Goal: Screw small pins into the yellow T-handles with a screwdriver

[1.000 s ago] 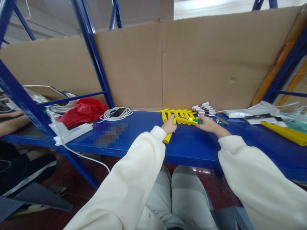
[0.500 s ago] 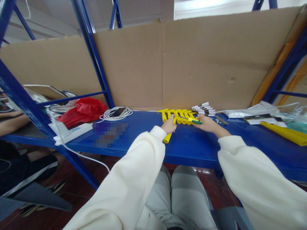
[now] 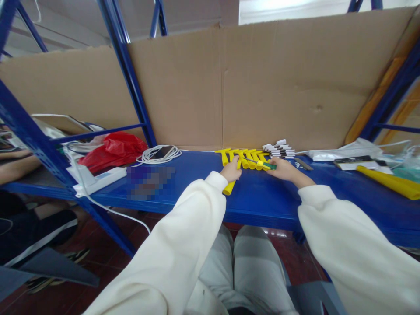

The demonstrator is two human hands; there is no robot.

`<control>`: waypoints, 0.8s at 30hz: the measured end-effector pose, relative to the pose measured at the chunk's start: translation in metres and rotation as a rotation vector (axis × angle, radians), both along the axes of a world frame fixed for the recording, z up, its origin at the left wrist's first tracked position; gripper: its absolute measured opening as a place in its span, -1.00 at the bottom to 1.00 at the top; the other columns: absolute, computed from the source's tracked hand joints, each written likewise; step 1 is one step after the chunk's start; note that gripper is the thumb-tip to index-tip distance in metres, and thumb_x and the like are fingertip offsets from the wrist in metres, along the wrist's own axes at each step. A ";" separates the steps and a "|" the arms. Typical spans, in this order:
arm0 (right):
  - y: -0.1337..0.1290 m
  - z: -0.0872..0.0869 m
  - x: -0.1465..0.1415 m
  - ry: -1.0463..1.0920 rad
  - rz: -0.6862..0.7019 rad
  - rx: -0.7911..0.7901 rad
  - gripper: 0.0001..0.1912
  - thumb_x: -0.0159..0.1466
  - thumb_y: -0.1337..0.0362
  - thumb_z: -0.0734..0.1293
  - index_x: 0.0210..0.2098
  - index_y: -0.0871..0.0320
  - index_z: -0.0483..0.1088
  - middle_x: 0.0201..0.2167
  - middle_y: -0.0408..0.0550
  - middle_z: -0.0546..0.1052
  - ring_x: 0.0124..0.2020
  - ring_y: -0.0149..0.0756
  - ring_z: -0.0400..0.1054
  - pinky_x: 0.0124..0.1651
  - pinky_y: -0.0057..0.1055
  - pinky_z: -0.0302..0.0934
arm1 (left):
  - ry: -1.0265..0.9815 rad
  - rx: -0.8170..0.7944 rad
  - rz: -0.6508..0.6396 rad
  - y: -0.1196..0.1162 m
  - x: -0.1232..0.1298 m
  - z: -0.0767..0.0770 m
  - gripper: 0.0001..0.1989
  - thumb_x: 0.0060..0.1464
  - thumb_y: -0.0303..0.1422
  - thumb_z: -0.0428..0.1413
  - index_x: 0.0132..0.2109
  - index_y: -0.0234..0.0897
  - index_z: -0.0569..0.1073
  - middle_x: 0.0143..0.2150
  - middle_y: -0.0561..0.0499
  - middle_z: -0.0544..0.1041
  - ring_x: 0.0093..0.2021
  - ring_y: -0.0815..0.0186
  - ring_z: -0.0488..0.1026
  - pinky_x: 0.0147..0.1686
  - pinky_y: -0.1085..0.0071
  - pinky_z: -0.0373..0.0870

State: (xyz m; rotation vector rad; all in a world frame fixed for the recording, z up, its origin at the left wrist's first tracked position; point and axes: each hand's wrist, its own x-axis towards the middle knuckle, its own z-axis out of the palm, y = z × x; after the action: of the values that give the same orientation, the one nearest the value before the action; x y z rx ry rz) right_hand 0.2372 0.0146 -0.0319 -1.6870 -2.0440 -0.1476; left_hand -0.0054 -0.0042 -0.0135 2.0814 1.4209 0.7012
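Observation:
My left hand [image 3: 231, 170] is closed around a yellow T-shaped tool with a round tube handle [image 3: 229, 188]. The handle's end sticks out below my fingers, towards the table's front edge. In my right hand [image 3: 282, 169] is a screwdriver with a green and yellow handle [image 3: 269, 166]. Its thin shaft points left at the upper part of the held tool; whether the tip touches it I cannot tell. Behind and between my hands, several similar yellow T-shaped tools [image 3: 251, 162] lie side by side. My fingers hide part of the held tool.
Several white and black pieces [image 3: 279, 149] lie behind my right hand, near a dark flat blade-like strip [image 3: 303, 163]. Left are a coiled white cable [image 3: 159, 155], a red bag [image 3: 116, 151] and a power strip [image 3: 106, 180]. Cardboard [image 3: 183, 92] walls the back. Another person's arm [image 3: 16, 166] shows far left.
My right hand and the screwdriver have shifted very slightly. My left hand stays in place on the yellow tool.

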 end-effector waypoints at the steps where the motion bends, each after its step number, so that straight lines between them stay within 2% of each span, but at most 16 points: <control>1: 0.000 0.001 0.000 0.009 0.010 -0.002 -0.82 0.07 0.26 0.39 -0.29 0.10 0.47 -0.34 -0.02 0.63 -0.33 -0.16 0.48 -0.30 -0.41 0.28 | -0.001 -0.001 0.001 0.000 0.000 0.000 -0.35 0.17 -0.57 -0.03 0.39 -0.35 0.07 -0.20 -0.10 0.62 -0.34 0.24 0.61 -0.13 0.34 0.51; 5: -0.001 0.004 0.000 0.027 0.008 0.005 -0.90 0.12 0.25 0.35 -0.35 0.10 0.46 -0.41 -0.03 0.61 -0.37 -0.17 0.47 -0.32 -0.40 0.26 | 0.009 0.003 0.001 0.000 0.000 0.000 -0.34 0.17 -0.57 -0.03 0.40 -0.35 0.06 -0.23 -0.09 0.61 -0.32 0.25 0.61 -0.11 0.34 0.52; 9: -0.001 0.005 -0.001 0.000 -0.040 0.034 -0.82 0.05 0.29 0.39 -0.30 0.12 0.46 -0.38 0.00 0.60 -0.34 -0.14 0.47 -0.33 -0.39 0.25 | 0.005 0.012 -0.010 0.001 0.000 0.000 -0.34 0.15 -0.56 -0.02 0.39 -0.35 0.08 -0.21 -0.09 0.61 -0.32 0.24 0.61 -0.08 0.30 0.52; 13: -0.004 0.005 -0.004 -0.023 -0.056 -0.026 -0.77 0.05 0.30 0.40 -0.27 0.15 0.46 -0.30 0.06 0.62 -0.29 -0.11 0.49 -0.29 -0.39 0.25 | 0.013 0.010 -0.013 0.000 0.000 0.001 -0.32 0.14 -0.58 -0.02 0.40 -0.37 0.07 -0.17 -0.12 0.62 -0.32 0.23 0.62 -0.08 0.30 0.51; 18: -0.006 0.007 -0.006 -0.009 -0.023 -0.083 -0.82 0.09 0.30 0.36 -0.28 0.13 0.49 -0.30 0.02 0.64 -0.30 -0.14 0.50 -0.29 -0.41 0.26 | 0.032 0.020 0.003 -0.001 -0.001 0.002 -0.35 0.18 -0.55 -0.01 0.40 -0.36 0.08 -0.06 -0.19 0.61 -0.26 0.21 0.63 -0.07 0.31 0.50; 24: -0.003 0.005 -0.003 -0.024 -0.009 0.021 -0.76 0.08 0.30 0.38 -0.22 0.16 0.49 -0.27 0.06 0.64 -0.24 -0.10 0.50 -0.23 -0.38 0.29 | 0.042 0.032 0.000 0.003 -0.002 -0.001 -0.33 0.17 -0.53 0.01 0.40 -0.33 0.09 -0.01 -0.21 0.60 -0.16 0.16 0.63 -0.01 0.26 0.49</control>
State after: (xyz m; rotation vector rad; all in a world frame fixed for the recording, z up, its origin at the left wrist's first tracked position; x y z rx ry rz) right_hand 0.2342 0.0117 -0.0266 -1.6894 -2.0457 -0.1920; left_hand -0.0071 -0.0014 -0.0142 2.1324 1.4409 0.6876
